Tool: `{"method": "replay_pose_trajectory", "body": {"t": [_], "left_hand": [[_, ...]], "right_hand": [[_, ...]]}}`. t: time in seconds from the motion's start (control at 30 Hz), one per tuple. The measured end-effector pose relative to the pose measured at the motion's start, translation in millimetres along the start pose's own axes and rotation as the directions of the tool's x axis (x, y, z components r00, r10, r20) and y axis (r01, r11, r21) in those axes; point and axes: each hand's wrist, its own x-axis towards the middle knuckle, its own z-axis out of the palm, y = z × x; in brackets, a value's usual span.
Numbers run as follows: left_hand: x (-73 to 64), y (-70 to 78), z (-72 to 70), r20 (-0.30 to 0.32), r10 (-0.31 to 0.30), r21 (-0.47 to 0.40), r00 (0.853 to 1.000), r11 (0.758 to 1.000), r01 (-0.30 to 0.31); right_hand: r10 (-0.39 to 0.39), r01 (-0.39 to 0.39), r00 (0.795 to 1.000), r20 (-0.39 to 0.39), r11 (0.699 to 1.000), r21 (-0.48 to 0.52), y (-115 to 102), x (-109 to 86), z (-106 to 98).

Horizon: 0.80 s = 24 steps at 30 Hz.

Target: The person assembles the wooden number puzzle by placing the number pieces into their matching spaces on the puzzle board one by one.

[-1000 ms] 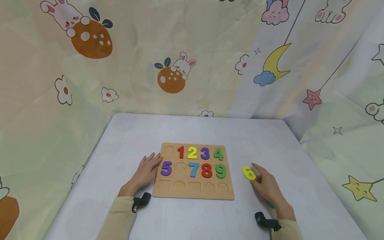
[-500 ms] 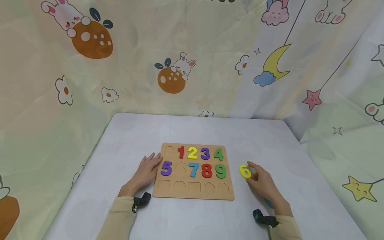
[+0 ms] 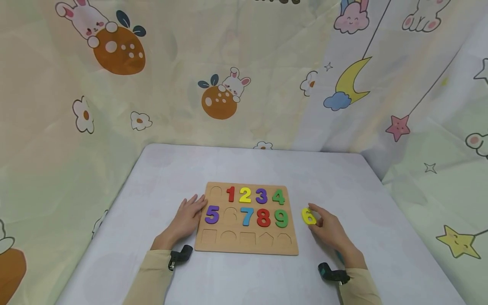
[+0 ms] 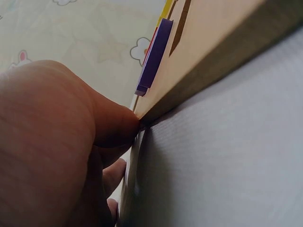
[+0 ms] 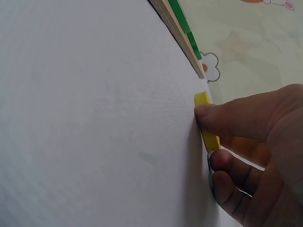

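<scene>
My right hand (image 3: 331,228) pinches a yellow number 6 (image 3: 308,216) between thumb and fingers, just right of the wooden number board (image 3: 245,250). The right wrist view shows the thumb on the edge of the yellow 6 (image 5: 208,130), close over the white tabletop. My left hand (image 3: 185,217) lies with fingers extended at the board's left edge; the thumb touches the side of the board (image 4: 203,61) in the left wrist view. On the board sit a purple 5 (image 3: 212,214), a blue 7 (image 3: 247,216) and several other coloured numbers. An empty recess (image 3: 230,214) lies between 5 and 7.
A teal piece (image 3: 339,256) lies mostly hidden beneath the right forearm. Another empty recess (image 3: 215,191) is at the board's top left, and a row of outlined recesses runs along its bottom. A patterned cloth (image 3: 171,84) hangs behind the white table (image 3: 236,279).
My right hand has shifted left and slightly away from me with the yellow 6, closer to the board. The left hand stays at the board's edge.
</scene>
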Motion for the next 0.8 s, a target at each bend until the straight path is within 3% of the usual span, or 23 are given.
{"method": "replay_pose_trajectory", "body": {"t": [0.47, 0.8], "left_hand": [[-0.9, 1.1, -0.5, -0.005, 0.000, 0.012, 1.000, 1.000, 0.000], [-0.7, 1.2, 0.4, -0.019, 0.017, 0.018, 1.000, 1.000, -0.017]], "right_hand": [[-0.072, 0.069, 0.994, -0.085, 0.997, -0.037, -3, 3.2, 9], [-0.097, 0.099, 0.988, -0.117, 0.995, 0.009, -29, 8.6, 18]]}}
